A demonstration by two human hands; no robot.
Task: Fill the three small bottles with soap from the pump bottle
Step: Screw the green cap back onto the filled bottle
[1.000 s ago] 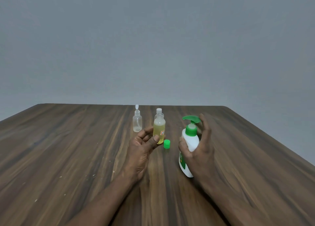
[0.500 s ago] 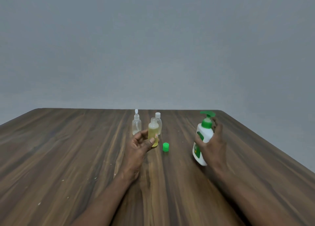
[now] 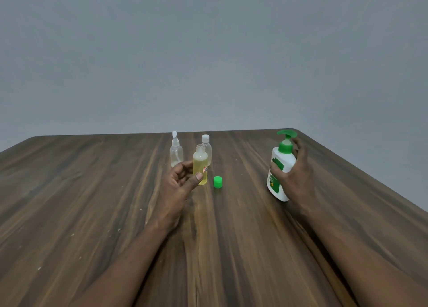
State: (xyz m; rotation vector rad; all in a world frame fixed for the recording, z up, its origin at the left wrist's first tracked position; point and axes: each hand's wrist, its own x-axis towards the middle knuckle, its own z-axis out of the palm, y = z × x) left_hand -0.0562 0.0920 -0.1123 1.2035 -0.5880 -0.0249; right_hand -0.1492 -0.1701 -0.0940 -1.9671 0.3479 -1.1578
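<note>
While your left hand (image 3: 178,186) pinches the open small bottle (image 3: 200,163) between thumb and curled fingers, your right hand (image 3: 296,177) wraps the pump bottle (image 3: 283,158), with its fingers round the body and one fingertip up beside the pump head.

The open small bottle is a clear plastic cylinder with a bare neck, filled to the shoulder with yellow liquid. Its little red-and-white label is too small to read.

The pump bottle has a smooth white body that leans slightly, with a bright green collar and spout. The writing on its green label is too blurred to read. It is toward the far right corner of the surface (image 3: 92,202); you cannot tell whether its base touches the wood.

Just right of the open small bottle, a round green cap (image 3: 217,182) stands alone.

Beyond your left hand, near the middle of the far edge, stand two more clear bottles. The nozzle-topped bottle (image 3: 176,152) looks empty. The white-capped bottle (image 3: 205,141) is partly hidden by the one you hold.

The surface is dark, streaky wood grain with pale specks toward its left edge, and a plain grey wall (image 3: 208,52) rises beyond it.
</note>
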